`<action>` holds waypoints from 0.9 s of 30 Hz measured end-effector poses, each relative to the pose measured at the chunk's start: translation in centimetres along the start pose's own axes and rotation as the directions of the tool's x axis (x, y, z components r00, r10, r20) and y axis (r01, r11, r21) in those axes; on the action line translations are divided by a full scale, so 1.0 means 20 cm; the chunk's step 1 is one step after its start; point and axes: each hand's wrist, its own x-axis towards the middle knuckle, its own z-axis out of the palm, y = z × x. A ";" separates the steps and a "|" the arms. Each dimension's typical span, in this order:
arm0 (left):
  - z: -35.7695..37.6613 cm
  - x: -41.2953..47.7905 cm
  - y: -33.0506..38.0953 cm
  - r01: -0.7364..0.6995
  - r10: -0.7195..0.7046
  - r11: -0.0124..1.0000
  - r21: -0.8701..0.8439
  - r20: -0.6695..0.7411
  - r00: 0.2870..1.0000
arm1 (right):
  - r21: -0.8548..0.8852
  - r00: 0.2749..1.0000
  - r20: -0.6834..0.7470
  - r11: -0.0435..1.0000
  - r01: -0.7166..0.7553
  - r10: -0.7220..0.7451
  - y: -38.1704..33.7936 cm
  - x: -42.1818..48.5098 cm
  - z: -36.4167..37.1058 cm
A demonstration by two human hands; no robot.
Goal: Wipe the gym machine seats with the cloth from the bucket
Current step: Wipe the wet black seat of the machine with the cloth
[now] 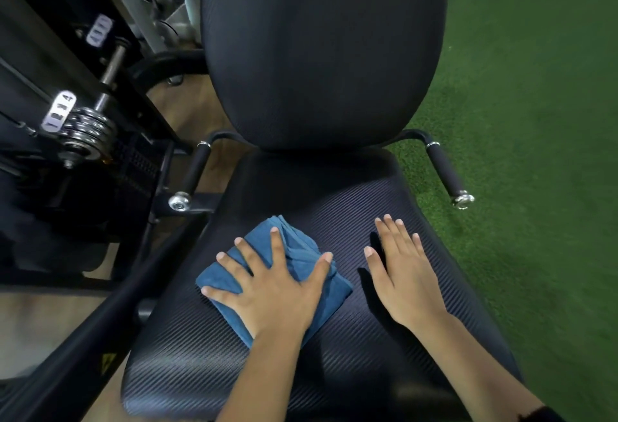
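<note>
Blue cloth (294,244), folded, left of centre on ribbed black seat (187,365), pressed under left hand (277,291) with fingers spread straight; right hand (404,278) alongside, fingers straight, holding nothing; best wiped with even pressure, overlapping strokes, edges included.

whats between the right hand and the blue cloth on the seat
Only a bare strip of the black ribbed seat pad, shown in the head view. The right hand, fingers straight, is apart from the blue cloth under the left hand.
</note>
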 end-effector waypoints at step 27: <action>-0.03 0.36 0.04 -0.219 0.216 0.975 -0.043 -0.067 0.974 | -0.109 0.994 0.105 0.994 0.030 -0.018 0.11 0.09 -0.04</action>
